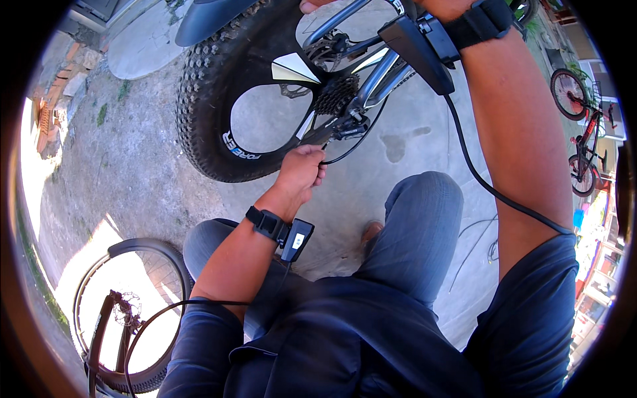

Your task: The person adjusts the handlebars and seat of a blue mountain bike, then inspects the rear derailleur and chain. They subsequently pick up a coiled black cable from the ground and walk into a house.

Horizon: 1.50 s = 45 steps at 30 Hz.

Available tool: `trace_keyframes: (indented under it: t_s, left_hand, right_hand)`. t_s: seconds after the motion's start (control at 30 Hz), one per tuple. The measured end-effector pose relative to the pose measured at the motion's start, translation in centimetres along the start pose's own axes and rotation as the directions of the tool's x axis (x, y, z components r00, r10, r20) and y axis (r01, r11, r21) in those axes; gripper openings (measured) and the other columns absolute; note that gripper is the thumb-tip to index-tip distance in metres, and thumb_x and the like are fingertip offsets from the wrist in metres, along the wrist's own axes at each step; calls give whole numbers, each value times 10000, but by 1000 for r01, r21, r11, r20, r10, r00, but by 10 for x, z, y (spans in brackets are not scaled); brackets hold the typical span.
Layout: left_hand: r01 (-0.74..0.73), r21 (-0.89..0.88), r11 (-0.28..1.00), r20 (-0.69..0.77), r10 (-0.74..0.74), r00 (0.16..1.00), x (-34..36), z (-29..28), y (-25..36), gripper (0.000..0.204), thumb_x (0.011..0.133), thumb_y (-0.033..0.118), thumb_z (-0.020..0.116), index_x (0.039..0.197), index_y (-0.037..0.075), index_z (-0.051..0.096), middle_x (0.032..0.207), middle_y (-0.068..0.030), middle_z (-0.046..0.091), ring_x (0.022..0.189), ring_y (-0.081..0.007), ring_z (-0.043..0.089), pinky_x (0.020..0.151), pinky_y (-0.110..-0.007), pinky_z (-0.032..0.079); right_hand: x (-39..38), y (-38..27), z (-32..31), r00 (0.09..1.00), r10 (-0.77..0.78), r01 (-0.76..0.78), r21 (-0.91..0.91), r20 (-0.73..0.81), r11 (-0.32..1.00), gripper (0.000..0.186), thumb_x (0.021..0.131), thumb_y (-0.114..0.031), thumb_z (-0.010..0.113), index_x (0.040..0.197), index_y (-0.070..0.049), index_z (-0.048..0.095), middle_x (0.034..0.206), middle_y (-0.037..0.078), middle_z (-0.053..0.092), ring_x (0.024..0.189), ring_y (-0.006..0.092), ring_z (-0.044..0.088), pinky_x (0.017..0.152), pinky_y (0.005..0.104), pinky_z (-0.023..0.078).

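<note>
My left hand (306,162) has its fingers closed on a thin black cable (355,149) just below the rear derailleur (348,128). Above it is a bicycle's fat-tyred rear wheel (199,132), with black and white spokes, a cassette (335,96) and a brake disc. My right hand (444,8) is at the top, beside the silver frame tubes (375,83), mostly cut off by the edge; its fingers are hidden. Black devices are strapped to both my wrists.
A second wheel and fork (105,318) lie at lower left. A red and black bicycle (584,119) stands at far right. Loose cables cross the concrete ground (252,199) right of my knee. Some fingertips (310,6) show at the top edge; whose, I cannot tell.
</note>
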<state>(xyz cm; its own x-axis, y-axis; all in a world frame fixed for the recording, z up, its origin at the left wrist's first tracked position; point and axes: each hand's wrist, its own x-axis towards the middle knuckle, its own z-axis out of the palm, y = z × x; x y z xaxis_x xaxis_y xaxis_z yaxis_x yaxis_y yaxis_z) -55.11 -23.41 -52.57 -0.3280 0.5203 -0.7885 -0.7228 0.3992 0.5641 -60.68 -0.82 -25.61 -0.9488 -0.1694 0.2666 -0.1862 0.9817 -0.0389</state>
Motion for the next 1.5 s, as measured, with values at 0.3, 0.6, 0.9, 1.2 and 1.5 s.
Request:
trace_keyframes:
  t_s: [0.3, 0.6, 0.9, 1.2, 1.5]
  left_hand:
    - [-18, 7, 1000, -23, 18, 1000, 9, -4, 3, 188, 901, 109, 580, 1064, 22, 611, 693, -12, 531, 516, -76, 439, 423, -236, 308]
    - [-101, 54, 993, -14, 102, 995, 18, -2, 0, 176, 884, 109, 588, 1028, 16, 624, 650, 14, 510, 498, -68, 410, 421, -246, 273]
    - [-51, 18, 999, 15, 51, 999, 15, -3, 4, 182, 877, 108, 605, 1035, 17, 616, 654, 19, 509, 502, -64, 425, 419, -233, 281]
    - [-55, 23, 998, 83, 53, 995, 7, -4, 5, 206, 891, 123, 607, 1066, 12, 603, 699, -1, 543, 530, -63, 463, 437, -215, 336]
    - [-48, 20, 999, 88, 46, 995, 0, -7, 6, 216, 920, 157, 592, 1106, 48, 608, 761, -4, 578, 584, -75, 512, 476, -218, 374]
  right_hand:
    - [-1, -6, -4, 999, 53, -53, -13, -1, 999, 439, 584, -304, 853, 917, -74, 682, 903, 172, 681, 902, 368, 645, 797, 433, 511]
    - [0, -5, -2, 999, 43, -43, -51, 0, 998, 438, 587, -306, 853, 916, -74, 681, 910, 172, 681, 907, 376, 643, 800, 439, 511]
    - [0, -5, -3, 999, 53, -52, -46, 10, 998, 451, 588, -319, 851, 923, -72, 678, 920, 173, 677, 920, 375, 639, 805, 444, 509]
    - [-1, -5, -6, 1000, -10, 11, -82, 7, 997, 463, 591, -327, 848, 931, -66, 675, 927, 177, 677, 928, 376, 634, 810, 441, 504]
    - [-1, -4, -4, 1000, 4, -4, 28, 16, 1000, 454, 591, -313, 849, 926, -60, 674, 913, 175, 680, 904, 374, 639, 800, 432, 504]
